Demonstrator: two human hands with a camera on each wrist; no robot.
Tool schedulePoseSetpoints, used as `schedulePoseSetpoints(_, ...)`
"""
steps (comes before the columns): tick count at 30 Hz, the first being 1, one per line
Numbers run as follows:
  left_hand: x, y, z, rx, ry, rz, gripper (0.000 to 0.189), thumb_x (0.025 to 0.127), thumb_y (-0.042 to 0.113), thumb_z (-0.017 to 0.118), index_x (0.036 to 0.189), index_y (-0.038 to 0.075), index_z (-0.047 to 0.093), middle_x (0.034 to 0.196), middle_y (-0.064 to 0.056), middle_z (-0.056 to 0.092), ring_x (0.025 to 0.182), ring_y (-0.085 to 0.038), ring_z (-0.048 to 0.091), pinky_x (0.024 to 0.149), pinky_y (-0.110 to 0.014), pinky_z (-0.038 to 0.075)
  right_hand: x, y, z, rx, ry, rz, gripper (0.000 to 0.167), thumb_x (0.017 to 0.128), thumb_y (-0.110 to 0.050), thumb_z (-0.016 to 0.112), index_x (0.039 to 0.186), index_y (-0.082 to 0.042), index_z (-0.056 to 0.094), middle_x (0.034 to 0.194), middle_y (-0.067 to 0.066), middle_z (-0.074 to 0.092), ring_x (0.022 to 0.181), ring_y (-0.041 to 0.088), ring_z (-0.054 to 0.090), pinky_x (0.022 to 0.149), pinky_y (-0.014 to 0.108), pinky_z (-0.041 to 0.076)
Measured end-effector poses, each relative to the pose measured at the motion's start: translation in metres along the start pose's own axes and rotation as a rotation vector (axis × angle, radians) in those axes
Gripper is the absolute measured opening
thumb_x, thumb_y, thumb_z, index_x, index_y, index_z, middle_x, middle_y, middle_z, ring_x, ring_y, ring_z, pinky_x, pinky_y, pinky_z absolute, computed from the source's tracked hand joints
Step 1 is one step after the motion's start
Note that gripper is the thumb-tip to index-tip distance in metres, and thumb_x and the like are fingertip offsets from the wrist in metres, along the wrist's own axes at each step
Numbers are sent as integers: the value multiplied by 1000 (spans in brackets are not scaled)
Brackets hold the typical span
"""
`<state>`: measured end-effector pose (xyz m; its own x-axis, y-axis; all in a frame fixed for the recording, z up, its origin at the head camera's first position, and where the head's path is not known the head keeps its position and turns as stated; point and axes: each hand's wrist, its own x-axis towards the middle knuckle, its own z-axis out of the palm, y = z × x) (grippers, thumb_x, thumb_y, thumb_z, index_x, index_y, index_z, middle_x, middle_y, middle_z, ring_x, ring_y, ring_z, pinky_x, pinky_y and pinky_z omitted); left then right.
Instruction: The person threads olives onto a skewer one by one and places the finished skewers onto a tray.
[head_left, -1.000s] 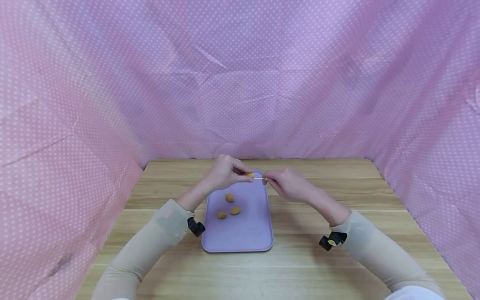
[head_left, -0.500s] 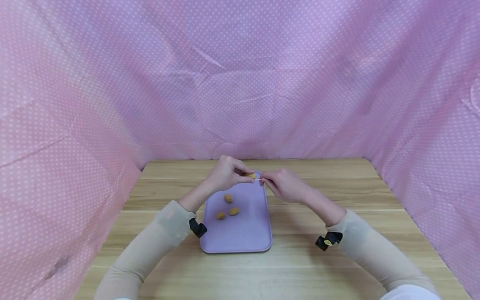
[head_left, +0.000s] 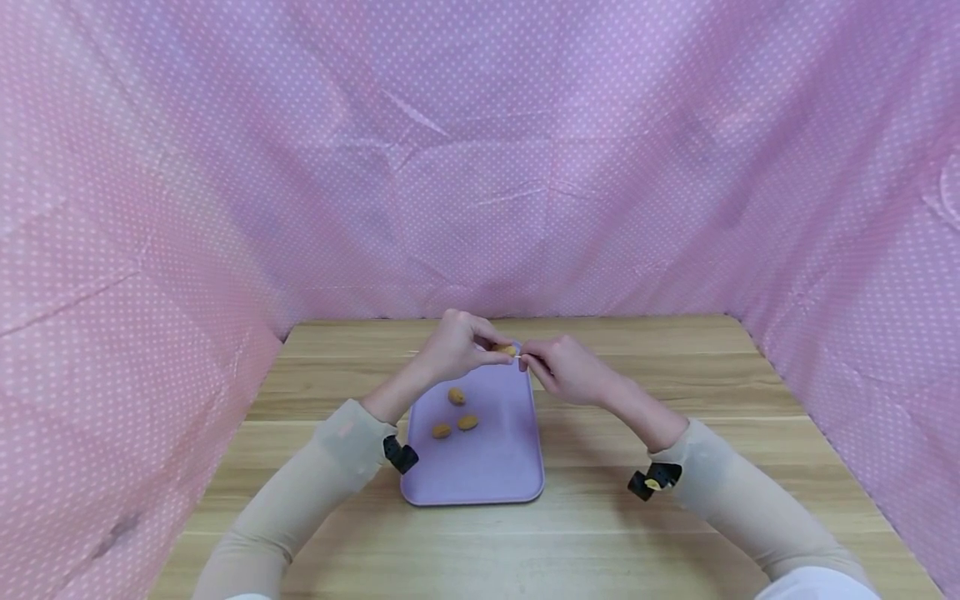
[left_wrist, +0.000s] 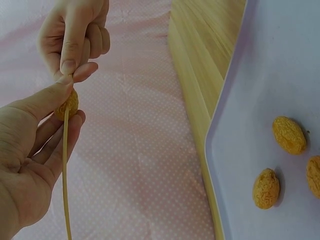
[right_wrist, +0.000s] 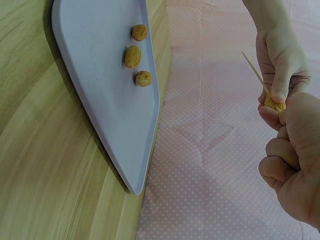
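My left hand [head_left: 456, 346] pinches a wrinkled yellow dried fruit [left_wrist: 73, 102] between thumb and fingers, above the far end of the tray. A thin wooden skewer [left_wrist: 65, 170] runs through this fruit, its long pointed part sticking out past the left palm. Close on the fruit's other side, my right hand [head_left: 573, 371] pinches the skewer's short end between thumb and forefinger, the other fingers curled in. Both hands nearly meet at the fruit. Three similar dried fruits, one [head_left: 457, 397] farther back and two [head_left: 467, 422] nearer, lie on the lilac tray [head_left: 491, 479].
The tray lies on a wooden table [head_left: 615, 517]. Pink dotted cloth [head_left: 480, 208] hangs around the back and both sides. A small black camera is strapped to each wrist, over beige sleeves [head_left: 337, 446].
The bare length of skewer between my hands has shortened as they drew together. A faint line of skewer now shows left of my left hand. The loose fruits stay put on the tray.
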<state>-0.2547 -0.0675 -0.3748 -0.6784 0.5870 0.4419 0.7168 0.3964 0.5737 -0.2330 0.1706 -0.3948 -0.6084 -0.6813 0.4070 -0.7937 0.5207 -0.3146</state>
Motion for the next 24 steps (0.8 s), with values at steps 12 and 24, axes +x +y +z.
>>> schedulePoseSetpoints(12, 1, 2, 1, -12, -16, -4, 20, 85, 13, 91, 101, 3, 85, 92, -8, 84, 76, -11, 73, 69, -20, 63, 1, -2, 2, -4, 32, -19, 16, 104, -5, 63, 91, -8, 73, 72, -3, 67, 55, -6, 37, 52, 16, 41)
schedulePoseSetpoints(24, -1, 3, 5, -57, -63, 23, 20, 85, 8, 90, 103, 1, 84, 94, -10, 83, 80, -16, 79, 76, -21, 66, -3, 3, 1, 43, 5, -17, 15, 103, -4, 64, 92, -8, 73, 67, -8, 62, 54, -7, 37, 49, 15, 37)
